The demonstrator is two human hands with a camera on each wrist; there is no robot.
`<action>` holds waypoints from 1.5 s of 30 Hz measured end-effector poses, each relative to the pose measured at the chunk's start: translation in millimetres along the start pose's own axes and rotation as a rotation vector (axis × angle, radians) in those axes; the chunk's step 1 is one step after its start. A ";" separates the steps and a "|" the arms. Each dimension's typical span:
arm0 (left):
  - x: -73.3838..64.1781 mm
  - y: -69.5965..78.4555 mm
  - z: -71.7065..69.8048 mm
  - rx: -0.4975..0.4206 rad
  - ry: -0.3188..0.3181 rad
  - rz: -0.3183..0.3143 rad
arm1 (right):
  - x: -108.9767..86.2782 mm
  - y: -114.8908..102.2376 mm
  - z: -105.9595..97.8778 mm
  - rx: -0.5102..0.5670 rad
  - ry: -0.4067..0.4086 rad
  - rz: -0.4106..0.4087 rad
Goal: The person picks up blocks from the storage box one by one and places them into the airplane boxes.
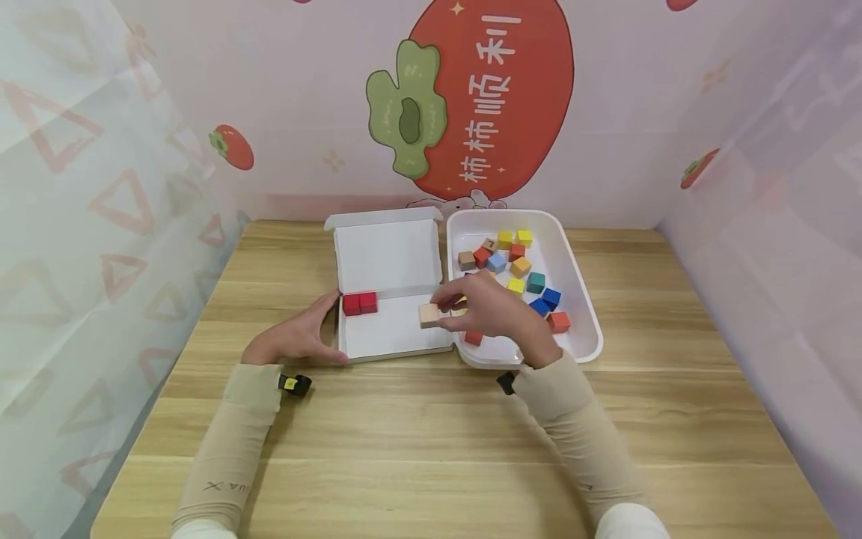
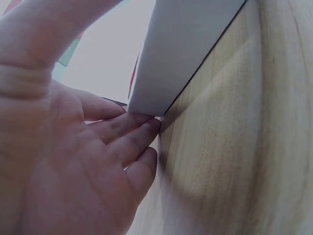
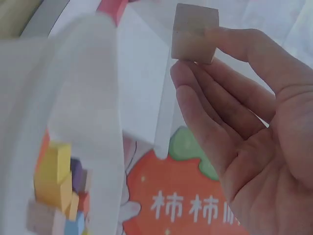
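Note:
Between thumb and fingertips, my right hand (image 1: 488, 307) pinches a plain wooden cube (image 1: 429, 315) above the right end of the open white cardboard box (image 1: 390, 337). The right wrist view shows the same pale wooden cube (image 3: 195, 32) at the fingertips. Two red cubes (image 1: 360, 303) sit side by side in the box's upper left corner. My left hand (image 1: 296, 335) is at the box's left side, with its thumb by the front corner. In the left wrist view, its fingertips (image 2: 149, 129) touch the box's outer wall (image 2: 171, 54).
Right of the box stands a white plastic tray (image 1: 584, 329) with several cubes in yellow, red, blue, teal and bare wood. The box's lid (image 1: 387, 251) leans back open. A printed cloth (image 1: 310, 97) hangs behind the wooden table (image 1: 417, 449).

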State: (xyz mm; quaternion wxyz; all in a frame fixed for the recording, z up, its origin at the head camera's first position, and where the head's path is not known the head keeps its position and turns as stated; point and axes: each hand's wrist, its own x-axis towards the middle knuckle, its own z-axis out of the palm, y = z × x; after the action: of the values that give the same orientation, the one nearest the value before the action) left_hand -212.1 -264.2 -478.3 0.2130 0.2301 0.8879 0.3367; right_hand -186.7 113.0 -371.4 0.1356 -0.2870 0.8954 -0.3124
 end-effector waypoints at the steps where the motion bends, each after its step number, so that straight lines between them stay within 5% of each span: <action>1: -0.2 0.6 -0.1 0.002 -0.001 -0.003 | 3.8 -2.9 2.8 0.006 0.001 -0.003; 14: 0.5 1.6 0.4 -0.009 0.014 0.039 | 62.7 -34.4 55.8 0.015 0.003 -0.075; 24: 1.4 2.4 1.6 -0.049 0.018 0.077 | 99.4 -32.0 92.6 -0.037 0.039 -0.037; 32: -0.5 3.3 0.3 -0.031 0.016 0.077 | 112.1 -24.1 118.2 -0.072 0.128 -0.044; 45: -1.7 2.2 1.1 -0.062 0.018 0.080 | 119.9 -29.8 131.6 -0.173 0.253 -0.028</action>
State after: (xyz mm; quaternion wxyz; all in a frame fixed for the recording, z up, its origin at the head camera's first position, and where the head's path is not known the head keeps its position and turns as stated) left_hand -209.5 -263.0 -477.2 0.1985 0.2557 0.8689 0.3745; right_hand -214.1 -41.2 -461.1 -0.0081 -0.2683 0.9248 -0.2695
